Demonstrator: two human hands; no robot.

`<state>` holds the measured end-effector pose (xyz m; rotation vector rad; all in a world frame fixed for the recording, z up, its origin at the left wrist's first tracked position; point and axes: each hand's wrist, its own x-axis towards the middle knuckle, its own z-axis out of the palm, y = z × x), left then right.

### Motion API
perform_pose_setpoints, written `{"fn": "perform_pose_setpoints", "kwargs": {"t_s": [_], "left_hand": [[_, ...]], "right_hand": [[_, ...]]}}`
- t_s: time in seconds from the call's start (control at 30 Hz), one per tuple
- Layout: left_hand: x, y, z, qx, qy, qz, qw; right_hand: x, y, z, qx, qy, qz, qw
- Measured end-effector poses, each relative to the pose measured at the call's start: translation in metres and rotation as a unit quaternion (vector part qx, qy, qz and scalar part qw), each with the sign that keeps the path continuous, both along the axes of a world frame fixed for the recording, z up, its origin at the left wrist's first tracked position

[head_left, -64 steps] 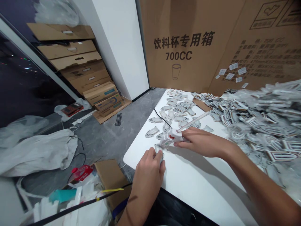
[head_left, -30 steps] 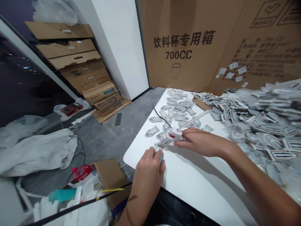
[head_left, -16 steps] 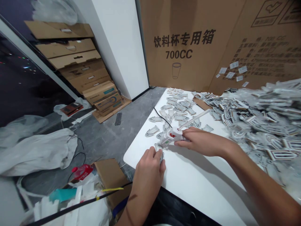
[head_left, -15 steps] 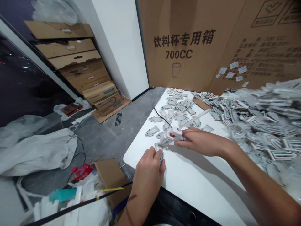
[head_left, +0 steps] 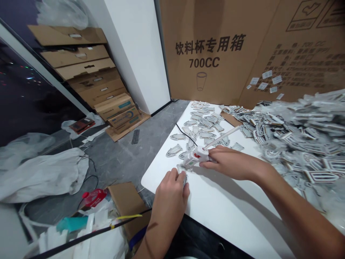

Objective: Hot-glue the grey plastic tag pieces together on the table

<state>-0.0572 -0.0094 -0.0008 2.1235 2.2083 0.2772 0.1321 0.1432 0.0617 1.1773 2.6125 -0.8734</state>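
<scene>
My right hand [head_left: 230, 163] is wrapped round a white glue gun [head_left: 196, 157] with a glue stick [head_left: 225, 135] poking out of its back. The gun's tip points down at a small grey flat piece [head_left: 181, 169] near the left corner of the white table [head_left: 223, 208]. My left hand [head_left: 171, 196] is curled, with its fingertips pinching that piece against the table. Most of the piece is hidden under my fingers.
Several grey flat pieces [head_left: 201, 124] lie spread on the table beyond the gun. A big heap of bagged pieces [head_left: 302, 136] fills the right side. Large cardboard boxes [head_left: 215, 50] stand behind. A black cord [head_left: 185, 133] crosses the table. Bags and flattened cartons [head_left: 88, 75] litter the floor at left.
</scene>
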Motion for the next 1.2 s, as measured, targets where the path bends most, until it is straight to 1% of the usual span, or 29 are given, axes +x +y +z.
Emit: {"fn": "perform_pose_setpoints", "kwargs": {"t_s": [0.27,0.43,0.9,1.2], "left_hand": [[-0.0008,-0.0014,-0.0033,0.012,0.004,-0.007,1.0],[0.0002,-0.0008,-0.0016,0.005,0.008,-0.005,1.0],[0.0015,0.0007,-0.0003,-0.012,0.01,-0.005,1.0],[0.0002,0.0007,-0.0012,-0.011,0.011,-0.003,1.0]], "right_hand": [[-0.0012,-0.0078,0.001,0.023,0.008,0.004,1.0],[-0.0007,-0.0075,-0.0014,0.031,0.009,0.012,0.999],[-0.0022,-0.0081,0.0015,0.031,0.013,0.013,0.999],[-0.0013,-0.0085,0.0004,0.033,0.021,0.011,0.999]]}}
